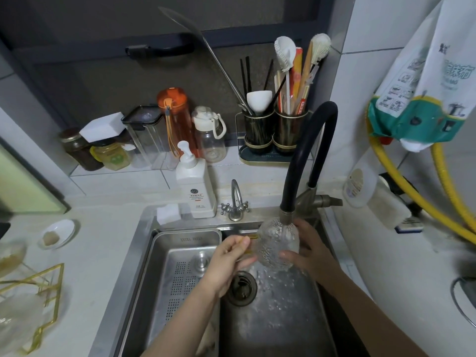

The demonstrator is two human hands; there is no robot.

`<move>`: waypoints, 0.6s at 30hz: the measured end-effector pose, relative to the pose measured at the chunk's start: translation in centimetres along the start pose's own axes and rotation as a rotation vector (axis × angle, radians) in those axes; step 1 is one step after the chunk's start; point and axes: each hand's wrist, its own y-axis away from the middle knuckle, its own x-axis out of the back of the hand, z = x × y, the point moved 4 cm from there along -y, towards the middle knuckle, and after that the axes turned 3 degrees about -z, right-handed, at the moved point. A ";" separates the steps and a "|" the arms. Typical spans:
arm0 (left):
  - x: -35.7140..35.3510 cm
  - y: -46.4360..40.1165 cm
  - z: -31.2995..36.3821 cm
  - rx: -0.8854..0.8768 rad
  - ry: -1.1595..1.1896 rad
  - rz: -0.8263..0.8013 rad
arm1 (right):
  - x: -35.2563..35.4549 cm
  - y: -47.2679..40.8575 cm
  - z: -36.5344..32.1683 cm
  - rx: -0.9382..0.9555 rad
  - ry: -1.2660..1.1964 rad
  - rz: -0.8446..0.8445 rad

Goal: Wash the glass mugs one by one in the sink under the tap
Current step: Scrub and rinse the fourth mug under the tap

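Observation:
A textured glass mug (277,243) with a gold handle is held over the steel sink (278,320), directly under the black tap (301,161). Its mouth meets the tap's nozzle and water spills down from it. My left hand (228,261) grips the gold handle on the mug's left side. My right hand (310,249) wraps around the mug's right side and back. More glass mugs (15,320) sit at the far left edge on a gold wire rack (49,287), blurred.
A perforated steel drain tray (180,253) fills the sink's left half, and the drain (242,288) lies below the hands. A white soap pump bottle (195,186), a small tap (235,202) and a sponge (168,213) stand behind the sink. Bottles, jars and utensil holders line the back ledge.

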 end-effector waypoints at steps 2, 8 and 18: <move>0.0 -0.1 0.1 0.026 0.062 -0.026 | -0.5 0.0 -0.2 -0.030 -0.104 -0.107; -1.4 0.0 0.3 0.022 -0.267 -0.100 | -1.1 0.4 -0.1 -0.019 -0.064 0.014; -1.8 0.0 0.1 0.027 -0.083 -0.187 | -1.8 1.5 -2.5 0.081 -0.104 0.097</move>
